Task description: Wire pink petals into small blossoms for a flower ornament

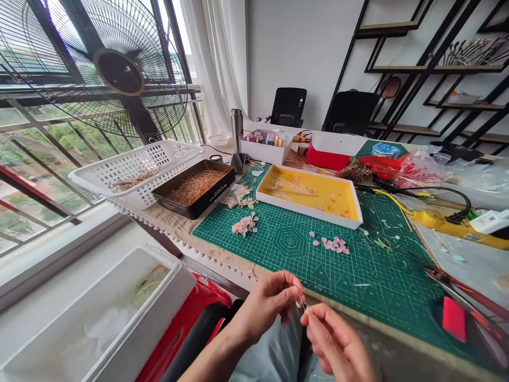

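Just off the table's front edge, my left hand [273,297] and my right hand [332,331] are close together, each closed in a pinch. Between their fingertips runs a thin copper-coloured wire [303,302]. A tiny pale piece hangs by the left fingertips, too small to name. Beyond my hands, loose pink petal-like pieces [336,245] lie on the green cutting mat [290,260]. Farther left on the mat sits a small heap of pink and cream petal pieces [244,225].
A white-rimmed tray with a yellow bottom [310,191] and a black tin of copper-coloured wires [194,185] stand farther back. Scissors [457,297] and a red block [454,318] lie at the right. A foam box [131,318] is at the lower left, near a fan [119,71].
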`<state>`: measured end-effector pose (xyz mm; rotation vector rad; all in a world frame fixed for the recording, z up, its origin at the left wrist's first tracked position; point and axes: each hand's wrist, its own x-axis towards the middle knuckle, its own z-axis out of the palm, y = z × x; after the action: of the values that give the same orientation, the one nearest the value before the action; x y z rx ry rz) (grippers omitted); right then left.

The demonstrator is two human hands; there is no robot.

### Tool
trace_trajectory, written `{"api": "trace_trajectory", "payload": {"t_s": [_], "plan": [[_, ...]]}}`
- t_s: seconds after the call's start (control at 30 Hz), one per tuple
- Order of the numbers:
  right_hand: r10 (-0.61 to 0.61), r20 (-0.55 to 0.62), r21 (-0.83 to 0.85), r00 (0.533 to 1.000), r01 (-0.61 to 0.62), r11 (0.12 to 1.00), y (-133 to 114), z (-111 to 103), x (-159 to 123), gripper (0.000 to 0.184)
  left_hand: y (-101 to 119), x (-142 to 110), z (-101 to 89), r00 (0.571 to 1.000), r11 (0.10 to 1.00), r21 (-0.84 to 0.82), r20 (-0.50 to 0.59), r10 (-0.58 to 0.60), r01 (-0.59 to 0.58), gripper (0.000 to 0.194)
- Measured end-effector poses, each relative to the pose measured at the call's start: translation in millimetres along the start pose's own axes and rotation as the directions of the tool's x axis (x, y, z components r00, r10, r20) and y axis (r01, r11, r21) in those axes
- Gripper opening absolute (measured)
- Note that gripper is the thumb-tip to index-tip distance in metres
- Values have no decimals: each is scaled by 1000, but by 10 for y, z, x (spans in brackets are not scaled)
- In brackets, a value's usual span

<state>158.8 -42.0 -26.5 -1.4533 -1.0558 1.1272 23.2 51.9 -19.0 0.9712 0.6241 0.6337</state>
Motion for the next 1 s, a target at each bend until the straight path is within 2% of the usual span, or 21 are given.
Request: {"api": "trace_trajectory", "payload": {"t_s": [0.03, 0.1, 0.13, 0.2, 0.3, 0.4, 0.57, 0.63, 0.7, 0.8, 0.9, 0.97, 1.0], "plan": [[-157, -71, -120, 985, 147, 982, 41, -46, -8, 29, 6, -8, -4, 999, 999, -19, 22, -33, 33, 38], [-463, -148, -388, 874, 380, 840, 116, -121, -14, 19, 12, -27, -9, 995, 996, -36, 49, -86, 88, 37], [-548, -126, -482, 827, 432, 762, 144, -144, -14, 25, 9, -38, -6, 993, 994, -39, 59, -105, 107, 36], [-583, -49, -572, 811, 455, 682, 177, -158, -13, 29, -4, -62, 10, 990, 991, -42, 67, -123, 126, 34], [-560, 31, -595, 828, 466, 655, 183, -126, -19, 18, -33, -102, 36, 989, 991, -37, 71, -129, 132, 33], [-542, 31, -604, 840, 448, 659, 164, -91, -35, 22, -64, -144, 44, 987, 990, -34, 89, -131, 134, 34], [-404, 18, -588, 915, 337, 736, 144, -103, -49, 25, -112, -175, 67, 993, 995, -3, 64, -102, 103, 37], [-365, 12, -570, 931, 306, 762, 162, -114, -55, 26, -126, -179, 88, 996, 996, 26, 35, -87, 86, 38], [-333, -42, -534, 942, 261, 804, 191, -112, -76, 27, -140, -187, 104, 999, 997, 61, 13, -37, 36, 36], [-278, -181, -373, 943, 196, 907, 209, -63, -154, 27, -164, -218, 106, 998, 981, 185, 2, 67, -66, 30], [-205, -318, -157, 926, 162, 974, 174, 45, -269, 39, -185, -270, 104, 992, 906, 411, -39, 123, -96, 22], [-97, -337, -32, 937, 91, 995, 146, 128, -329, 35, -185, -302, 111, 990, 856, 511, -61, 127, -78, 18], [-30, -308, 28, 951, 41, 999, 139, 164, -346, 32, -181, -315, 116, 990, 842, 535, -65, 124, -70, 18]]}}
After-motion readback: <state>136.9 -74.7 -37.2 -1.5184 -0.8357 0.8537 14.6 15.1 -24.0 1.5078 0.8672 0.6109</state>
